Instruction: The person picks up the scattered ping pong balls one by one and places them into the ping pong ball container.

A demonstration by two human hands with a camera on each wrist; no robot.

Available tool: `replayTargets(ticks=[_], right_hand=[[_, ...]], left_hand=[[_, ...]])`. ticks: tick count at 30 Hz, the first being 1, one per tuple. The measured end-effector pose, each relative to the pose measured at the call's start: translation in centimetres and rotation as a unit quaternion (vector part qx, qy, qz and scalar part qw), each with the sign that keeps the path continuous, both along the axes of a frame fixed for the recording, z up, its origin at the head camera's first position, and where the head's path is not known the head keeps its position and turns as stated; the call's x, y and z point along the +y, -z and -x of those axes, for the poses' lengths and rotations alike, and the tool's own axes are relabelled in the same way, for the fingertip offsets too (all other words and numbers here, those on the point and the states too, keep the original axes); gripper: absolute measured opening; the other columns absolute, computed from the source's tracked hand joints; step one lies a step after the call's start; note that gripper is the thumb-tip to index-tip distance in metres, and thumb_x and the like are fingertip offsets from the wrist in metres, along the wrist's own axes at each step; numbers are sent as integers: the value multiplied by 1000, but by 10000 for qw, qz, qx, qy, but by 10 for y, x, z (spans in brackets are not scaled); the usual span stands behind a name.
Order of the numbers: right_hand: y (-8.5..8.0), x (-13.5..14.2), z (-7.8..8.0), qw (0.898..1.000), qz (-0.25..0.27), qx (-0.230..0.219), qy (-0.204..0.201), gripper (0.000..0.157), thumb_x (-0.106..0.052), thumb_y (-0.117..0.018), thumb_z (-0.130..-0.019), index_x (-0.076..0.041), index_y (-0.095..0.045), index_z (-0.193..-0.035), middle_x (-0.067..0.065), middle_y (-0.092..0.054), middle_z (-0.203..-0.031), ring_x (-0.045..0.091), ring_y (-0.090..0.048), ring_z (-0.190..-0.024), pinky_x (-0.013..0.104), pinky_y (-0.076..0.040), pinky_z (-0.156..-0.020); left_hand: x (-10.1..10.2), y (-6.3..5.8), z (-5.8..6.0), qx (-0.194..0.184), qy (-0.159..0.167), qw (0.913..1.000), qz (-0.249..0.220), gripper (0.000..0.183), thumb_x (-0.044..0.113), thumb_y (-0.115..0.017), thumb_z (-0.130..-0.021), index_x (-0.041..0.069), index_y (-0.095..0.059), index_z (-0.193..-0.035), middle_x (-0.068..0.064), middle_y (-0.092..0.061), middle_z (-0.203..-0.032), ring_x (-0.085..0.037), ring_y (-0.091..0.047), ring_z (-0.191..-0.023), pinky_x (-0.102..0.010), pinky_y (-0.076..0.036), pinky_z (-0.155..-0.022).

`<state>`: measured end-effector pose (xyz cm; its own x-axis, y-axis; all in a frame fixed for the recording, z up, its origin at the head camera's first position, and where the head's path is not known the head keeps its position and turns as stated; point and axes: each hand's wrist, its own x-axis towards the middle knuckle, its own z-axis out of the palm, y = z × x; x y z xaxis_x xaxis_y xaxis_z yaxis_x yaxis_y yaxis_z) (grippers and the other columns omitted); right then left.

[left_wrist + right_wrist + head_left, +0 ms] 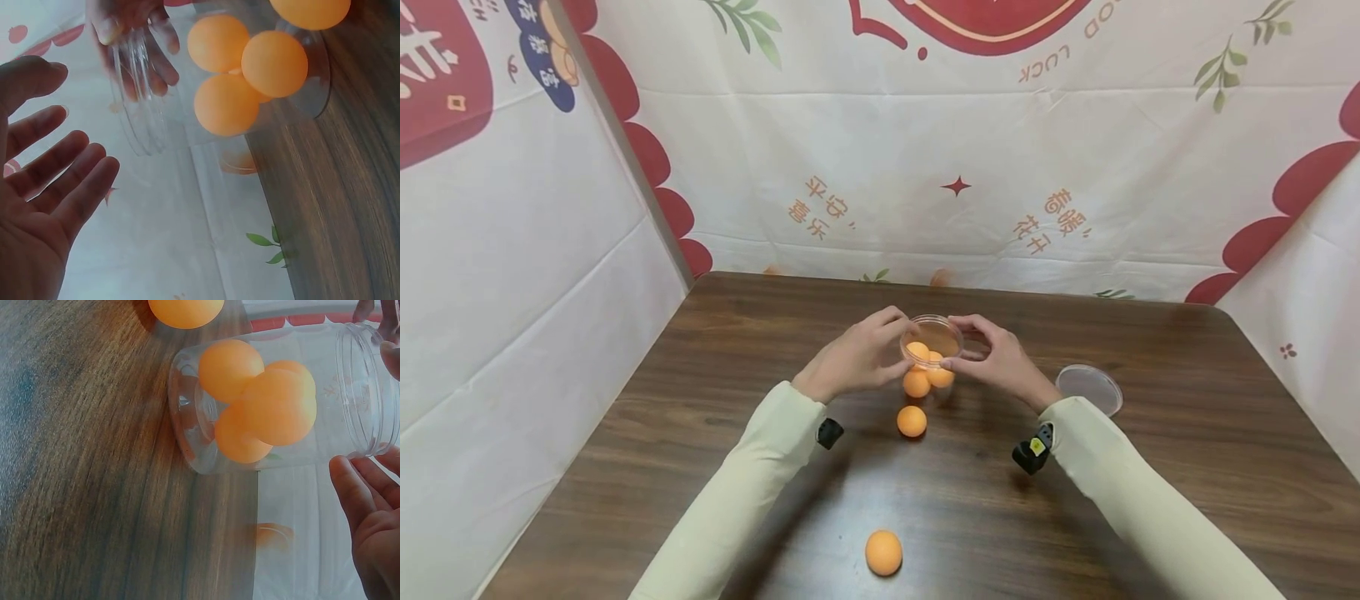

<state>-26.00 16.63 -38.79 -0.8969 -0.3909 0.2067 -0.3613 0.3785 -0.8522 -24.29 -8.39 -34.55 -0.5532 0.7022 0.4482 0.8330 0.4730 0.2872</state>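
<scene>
**Handling a clear, probably light jar by its rim**

Observing a clear jar [325, 422] standing upright directly below the grip, resting its base on the brown table [700, 400] and holding several orange balls [231, 370] inside. Curving the right hand [1000, 358] round the mouth, seemingly pinching the rim between thumb and fingers; being unable to tell how firmly. Spreading the left hand [867, 354] at the opposite side, showing fingers apart and off the wall in the left wrist view.

Judging the jar stiff, likely hard plastic, and smooth enough for slipping. Favouring a hold on the ridged neck, just under the rim, from two facing sides. Expecting light balls, rolling about upon tilting; preferring level movements.

Noting a loose ball [912, 422] just bodyward of the grip, blocking any pull that way. Marking a second ball [883, 553] farther bodyward, lying well apart. Finding a clear lid [1090, 389] right of the grip, limiting sideways sliding there. Watching the far table edge beyond the grip, meeting printed cloth [880, 142] behind. Judging leftward of the grip roomiest for moving.
</scene>
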Motion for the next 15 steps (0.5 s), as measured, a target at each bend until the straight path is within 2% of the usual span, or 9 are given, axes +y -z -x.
replayTargets(ticks=[7,15], right_hand=[[2,0,1,10000,-15,38,6,60,-17,-78,-80,-3,-50,-131,17,-51,-136,37,-50,-126,31,-50,-91],[1,-1,1,10000,-4,24,37,60,-18,-78,-79,-4,-50,-131,15,-52,-134,32,-52,-124,31,-50,-91]], left_hand=[[-11,-1,-23,-46,308,9995,0,31,10,-71,-82,4,-62,-111,-5,-59,-105,-10,-54,-83,-20,-48,-73],[-20,-4,-53,27,693,9973,250,32,13,-72,-82,7,-62,-112,-3,-58,-109,-11,-58,-95,-20,-49,-83]])
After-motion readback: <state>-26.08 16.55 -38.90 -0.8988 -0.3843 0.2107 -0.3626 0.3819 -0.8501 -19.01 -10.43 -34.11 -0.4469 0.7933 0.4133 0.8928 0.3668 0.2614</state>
